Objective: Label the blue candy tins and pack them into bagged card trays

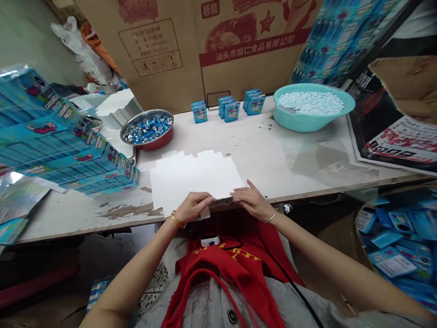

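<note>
White card sheets (194,175) with a stepped, uneven outline lie on the table in front of me and reach its near edge. My left hand (193,207) is closed at their front edge, thumb and fingertips pinching the card. Across from it, my right hand (253,201) grips the same edge near the right corner, its index finger raised. Between both sets of fingertips runs a narrow dark strip (223,200) along the card's edge; what it is I cannot make out. The undersides of the fingers are hidden.
A metal bowl (167,136) holds blue-and-silver wrapped pieces; a turquoise basin (307,120) holds small white pieces. Small blue boxes (232,111) stand at the back before a big carton (184,86). Blue boxes are stacked left (68,141); a bin (362,232) of blue packets sits right.
</note>
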`<control>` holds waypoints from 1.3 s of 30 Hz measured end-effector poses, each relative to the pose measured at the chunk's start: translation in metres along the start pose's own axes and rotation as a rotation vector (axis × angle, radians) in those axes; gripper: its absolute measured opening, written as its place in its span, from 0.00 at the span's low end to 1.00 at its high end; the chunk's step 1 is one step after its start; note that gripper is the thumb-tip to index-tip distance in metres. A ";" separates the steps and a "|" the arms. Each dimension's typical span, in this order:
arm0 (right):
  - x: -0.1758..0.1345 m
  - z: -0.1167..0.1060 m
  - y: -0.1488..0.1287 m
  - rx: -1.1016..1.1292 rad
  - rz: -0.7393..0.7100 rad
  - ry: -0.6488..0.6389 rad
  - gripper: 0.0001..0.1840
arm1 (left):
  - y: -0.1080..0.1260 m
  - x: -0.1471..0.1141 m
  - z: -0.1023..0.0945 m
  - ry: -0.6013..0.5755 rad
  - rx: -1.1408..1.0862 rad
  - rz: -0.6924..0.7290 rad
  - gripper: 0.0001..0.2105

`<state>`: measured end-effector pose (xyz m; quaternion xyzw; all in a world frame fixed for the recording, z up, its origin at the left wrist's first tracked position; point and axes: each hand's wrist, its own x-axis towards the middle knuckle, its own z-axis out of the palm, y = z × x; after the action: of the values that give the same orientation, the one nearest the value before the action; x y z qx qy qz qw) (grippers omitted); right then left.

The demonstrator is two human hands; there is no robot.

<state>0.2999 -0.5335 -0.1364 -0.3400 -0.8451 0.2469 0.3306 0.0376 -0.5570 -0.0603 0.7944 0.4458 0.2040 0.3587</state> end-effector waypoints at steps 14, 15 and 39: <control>-0.009 -0.007 0.019 0.417 0.162 -0.200 0.10 | -0.057 -0.038 0.015 -0.015 0.065 0.003 0.13; -0.008 -0.006 0.020 0.410 0.154 -0.200 0.11 | -0.055 -0.035 0.013 -0.006 0.018 -0.036 0.12; -0.017 0.016 0.014 -0.421 -0.092 -0.042 0.21 | 0.025 0.054 0.047 -0.188 0.706 -0.133 0.11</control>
<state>0.3034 -0.5402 -0.1626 -0.3572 -0.8994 0.0567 0.2457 0.1101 -0.5373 -0.0718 0.8536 0.5046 -0.0601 0.1145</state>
